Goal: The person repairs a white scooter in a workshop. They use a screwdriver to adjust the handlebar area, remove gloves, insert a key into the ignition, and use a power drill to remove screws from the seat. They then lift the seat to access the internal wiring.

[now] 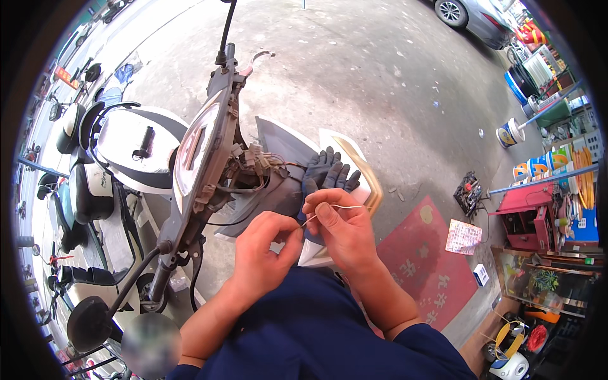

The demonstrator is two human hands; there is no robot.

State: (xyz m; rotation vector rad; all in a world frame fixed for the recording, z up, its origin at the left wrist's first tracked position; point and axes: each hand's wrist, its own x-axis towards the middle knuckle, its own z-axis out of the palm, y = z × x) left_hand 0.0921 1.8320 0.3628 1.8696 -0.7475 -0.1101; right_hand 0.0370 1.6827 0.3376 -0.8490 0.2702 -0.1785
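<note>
A thin white wire [345, 206] runs between my two hands. My right hand [342, 231] pinches it between thumb and fingers, with one end sticking out to the right. At its other end, my left hand [269, 246] closes thumb and forefinger on the tip. Just beyond them, dark work gloves [329, 170] lie on the scooter's front body panel. To the left stands the scooter's handlebar and dashboard unit [201, 147], its cover off, with wire connectors [253, 157] exposed beside it.
Several parked scooters [95, 190] crowd the left side. A red mat [427, 266] lies on the floor to the right, near a red tool cabinet [527, 218] and a paint bucket [508, 134]. A grey car [475, 19] stands at the far right.
</note>
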